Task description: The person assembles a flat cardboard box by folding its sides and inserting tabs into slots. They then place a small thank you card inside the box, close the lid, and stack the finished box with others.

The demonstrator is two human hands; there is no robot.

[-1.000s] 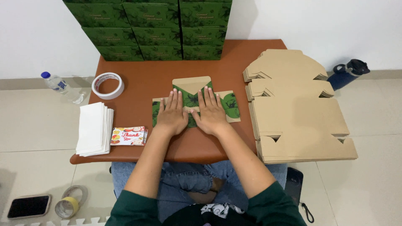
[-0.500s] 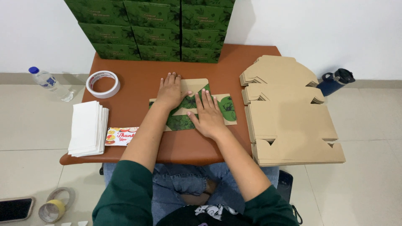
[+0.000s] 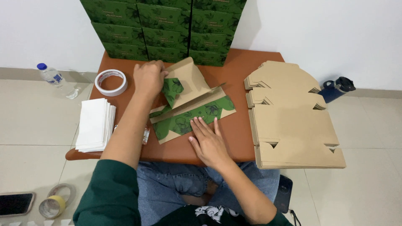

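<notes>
Cardboard box blank (image 3: 197, 111), brown outside with a green leaf print inside, lies half folded at the middle of the brown table (image 3: 247, 71). Left hand (image 3: 148, 77) is at the blank's far left corner, fingers curled over the edge of a raised flap, gripping it and holding it tilted up off the table. Right hand (image 3: 207, 140) lies flat and open on the blank's near edge, palm down, fingers spread on the green print, pressing, not grasping anything. Stack of flat brown blanks (image 3: 293, 121) sits on the right end of the table, near the half-folded blank but apart from it, and juts past the table's near edge. Stack of finished green boxes (image 3: 167, 27) stands at the far side of the table against the white wall. Roll of tape (image 3: 111, 82) lies on the table's left part, just beside the left hand. Pile of white sheets (image 3: 95, 124) rests on the table's left near corner. Plastic bottle (image 3: 53, 78) lies on the floor left of the table. Blue flask (image 3: 336, 88) is on the floor right of the table. Phone (image 3: 16, 203) and another tape roll (image 3: 52, 205) lie on the floor, nearer than the table's left corner.
</notes>
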